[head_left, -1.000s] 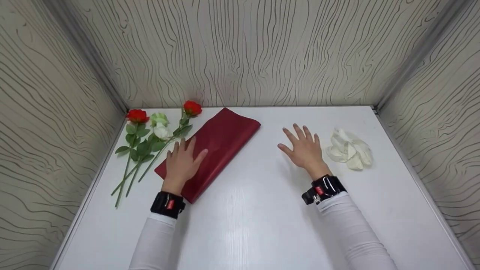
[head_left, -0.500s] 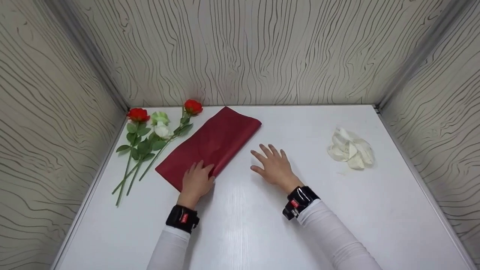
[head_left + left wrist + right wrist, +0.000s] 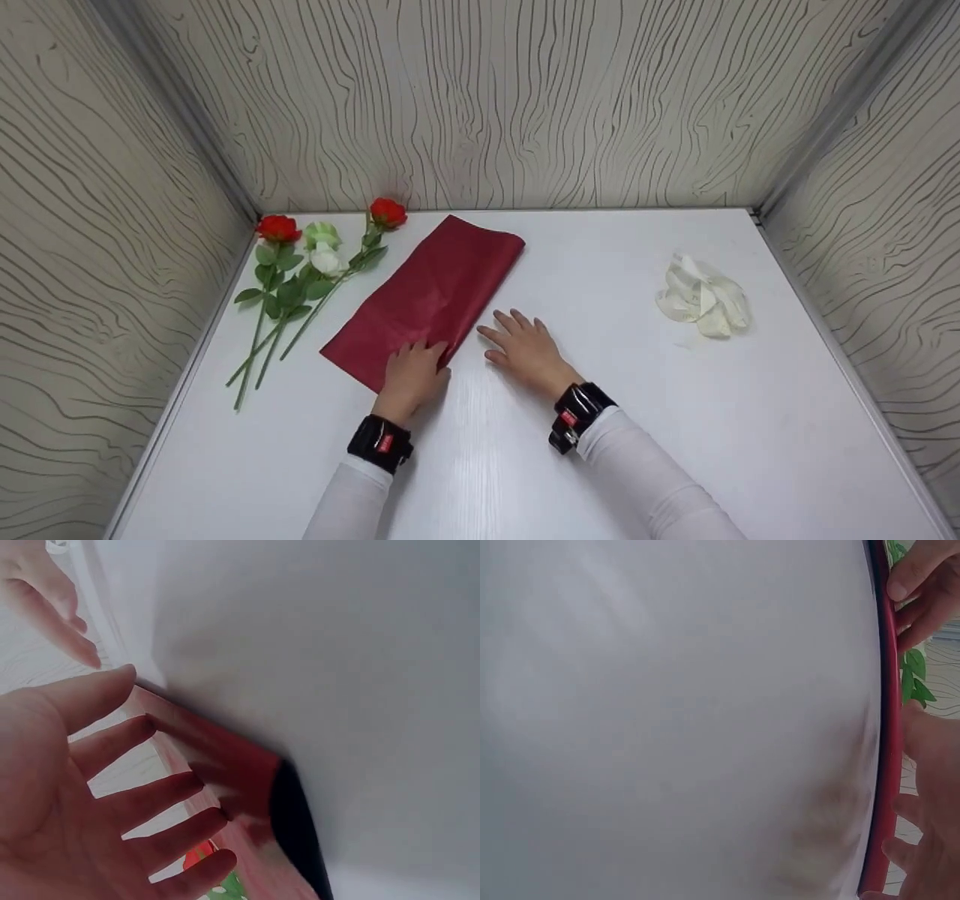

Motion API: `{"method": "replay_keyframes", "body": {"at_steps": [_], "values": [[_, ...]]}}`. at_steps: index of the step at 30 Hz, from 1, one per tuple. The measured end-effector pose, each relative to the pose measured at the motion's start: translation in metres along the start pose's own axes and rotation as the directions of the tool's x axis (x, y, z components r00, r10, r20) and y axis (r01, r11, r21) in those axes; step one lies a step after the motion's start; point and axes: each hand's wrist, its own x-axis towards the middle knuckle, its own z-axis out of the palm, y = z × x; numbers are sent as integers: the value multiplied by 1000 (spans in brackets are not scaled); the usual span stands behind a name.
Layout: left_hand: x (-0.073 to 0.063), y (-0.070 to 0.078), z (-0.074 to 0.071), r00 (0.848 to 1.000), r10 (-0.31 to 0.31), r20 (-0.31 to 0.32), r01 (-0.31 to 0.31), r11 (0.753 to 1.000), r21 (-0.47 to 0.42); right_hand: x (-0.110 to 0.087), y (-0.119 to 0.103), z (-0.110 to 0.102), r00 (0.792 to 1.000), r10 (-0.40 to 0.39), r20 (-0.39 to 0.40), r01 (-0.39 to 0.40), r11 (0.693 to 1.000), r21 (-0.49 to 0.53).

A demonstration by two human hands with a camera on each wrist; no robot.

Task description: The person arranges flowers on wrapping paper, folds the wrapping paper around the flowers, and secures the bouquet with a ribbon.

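A folded dark red sheet of wrapping paper (image 3: 427, 289) lies slantwise on the white table, its dark underside showing in the left wrist view. My left hand (image 3: 412, 382) touches its near end with fingertips on top; the thumb lies by the right edge. In the left wrist view the fingers of that hand (image 3: 82, 787) are spread and fairly straight. My right hand (image 3: 529, 360) is just right of the sheet's long edge, fingers spread, holding nothing. Whether it touches the paper (image 3: 889, 735) is unclear in the right wrist view.
Left of the paper lie artificial roses: two red ones (image 3: 278, 229), a white one (image 3: 326, 260) and a pale green one (image 3: 322, 235), their stems partly crossing. A crumpled cream ribbon (image 3: 703, 296) rests at the right. Patterned walls (image 3: 480, 105) enclose the table's back and sides.
My left hand has moved nearer and right, down the paper to its near end. My right hand has come left and nearer, towards the sheet. The paper's near end has shifted slightly right.
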Motion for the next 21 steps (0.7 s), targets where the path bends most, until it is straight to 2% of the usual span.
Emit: {"method": "replay_keyframes", "body": {"at_steps": [2, 6, 12, 17, 21], "values": [[1, 4, 1, 1000, 25, 9, -25, 1000, -10, 0, -2, 3, 1000, -10, 0, 10, 1000, 2], [1, 10, 5, 996, 85, 22, -82, 991, -104, -1, -5, 5, 1000, -2, -7, 2, 999, 36], [3, 14, 3, 981, 183, 63, -162, 955, -251, -3, -6, 7, 998, 42, -37, -40, 997, 62], [2, 15, 0, 971, 211, 110, -169, 937, -305, -3, -8, 9, 999, 42, -26, -41, 997, 59], [0, 12, 1, 972, 207, 108, -164, 936, -313, -3, -9, 11, 1000, 25, 7, -25, 999, 49]]}}
